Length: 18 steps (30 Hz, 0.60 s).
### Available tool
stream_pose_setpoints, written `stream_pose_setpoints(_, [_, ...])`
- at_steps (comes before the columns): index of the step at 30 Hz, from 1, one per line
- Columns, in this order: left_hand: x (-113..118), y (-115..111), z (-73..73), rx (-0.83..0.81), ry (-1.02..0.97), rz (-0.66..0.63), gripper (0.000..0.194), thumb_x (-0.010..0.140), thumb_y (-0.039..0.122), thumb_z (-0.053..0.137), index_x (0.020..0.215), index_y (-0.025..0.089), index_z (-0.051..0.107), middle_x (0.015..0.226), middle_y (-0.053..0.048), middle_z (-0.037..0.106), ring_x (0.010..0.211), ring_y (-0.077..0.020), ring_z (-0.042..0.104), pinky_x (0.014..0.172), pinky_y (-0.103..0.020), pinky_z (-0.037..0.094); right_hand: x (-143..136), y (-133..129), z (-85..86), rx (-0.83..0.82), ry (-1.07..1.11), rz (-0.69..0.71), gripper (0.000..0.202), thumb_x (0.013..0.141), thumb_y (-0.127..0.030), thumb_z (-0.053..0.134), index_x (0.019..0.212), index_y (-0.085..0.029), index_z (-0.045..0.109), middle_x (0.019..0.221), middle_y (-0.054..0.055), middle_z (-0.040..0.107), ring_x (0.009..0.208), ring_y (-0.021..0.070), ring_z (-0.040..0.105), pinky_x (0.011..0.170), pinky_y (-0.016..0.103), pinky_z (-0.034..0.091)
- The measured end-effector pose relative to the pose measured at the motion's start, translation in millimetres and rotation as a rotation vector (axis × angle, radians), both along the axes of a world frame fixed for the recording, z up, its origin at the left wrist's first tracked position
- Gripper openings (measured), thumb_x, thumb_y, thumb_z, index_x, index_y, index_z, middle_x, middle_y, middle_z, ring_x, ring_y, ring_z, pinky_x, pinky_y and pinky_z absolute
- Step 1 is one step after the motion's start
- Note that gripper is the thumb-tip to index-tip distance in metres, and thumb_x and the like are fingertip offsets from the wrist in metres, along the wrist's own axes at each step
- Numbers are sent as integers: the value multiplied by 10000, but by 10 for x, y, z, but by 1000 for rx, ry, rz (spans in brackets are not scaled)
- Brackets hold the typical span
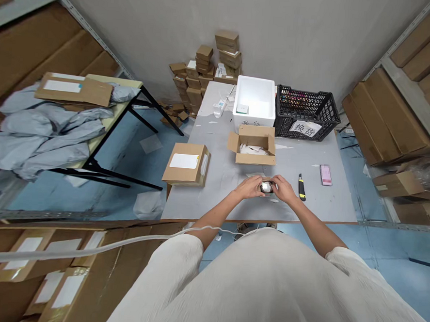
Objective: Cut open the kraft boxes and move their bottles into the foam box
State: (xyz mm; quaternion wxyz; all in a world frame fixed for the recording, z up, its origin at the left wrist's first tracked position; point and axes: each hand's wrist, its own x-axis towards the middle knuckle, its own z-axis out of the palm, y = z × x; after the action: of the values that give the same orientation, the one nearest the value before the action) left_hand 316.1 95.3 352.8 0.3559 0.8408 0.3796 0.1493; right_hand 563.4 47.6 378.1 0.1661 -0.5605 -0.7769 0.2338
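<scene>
A small round object with a shiny silver top point(266, 187) is held between my two hands over the near part of the table. My left hand point(250, 187) grips it from the left, fingers curled against its side. From the right, my right hand point(283, 188) closes on its other side. What the object is, I cannot make out; the fingers cover its edges. Just beyond the hands stands an open cardboard box point(255, 158) with crumpled white paper inside. A black and yellow utility knife point(301, 187) lies to the right of my right hand.
A closed carton point(184, 161) sits at the table's left edge. Behind the open box stand a white foam box point(255, 95) and a black plastic crate point(305, 113). A pink pack point(325, 175) lies at right. Grey bags point(52, 131) cover a side table; a white cable point(122, 245) crosses low left.
</scene>
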Motion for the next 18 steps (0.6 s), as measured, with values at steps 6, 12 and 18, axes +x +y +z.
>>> stream_pose_setpoints(6, [-60, -69, -70, 85, -9, 19, 374, 843, 561, 904, 883, 255, 692, 1454, -127, 727, 1420, -392, 627, 1203, -531, 476, -39, 8, 31, 2, -123, 23, 271, 1036, -164, 547, 1146, -253, 778, 1293, 135, 694, 1156, 315, 645, 987, 417, 543])
stream_pose_setpoints(12, [-24, -87, -72, 70, -37, 76, 317, 917, 549, 827, 960, 257, 711, 1485, -125, 722, 1405, -379, 646, 1209, -552, 473, -104, 99, 47, -4, -229, -9, 152, 1017, -285, 662, 1035, -265, 812, 1190, 125, 766, 1086, 310, 672, 858, 379, 551])
stream_pose_setpoints(18, [43, -72, -13, 68, -13, 86, 245, 899, 422, 859, 956, 243, 701, 1479, -130, 707, 1383, -383, 647, 1170, -529, 495, -352, 326, 193, -172, -326, -127, 70, 895, -248, 822, 953, -284, 839, 1005, 136, 816, 1124, 360, 711, 937, 433, 519])
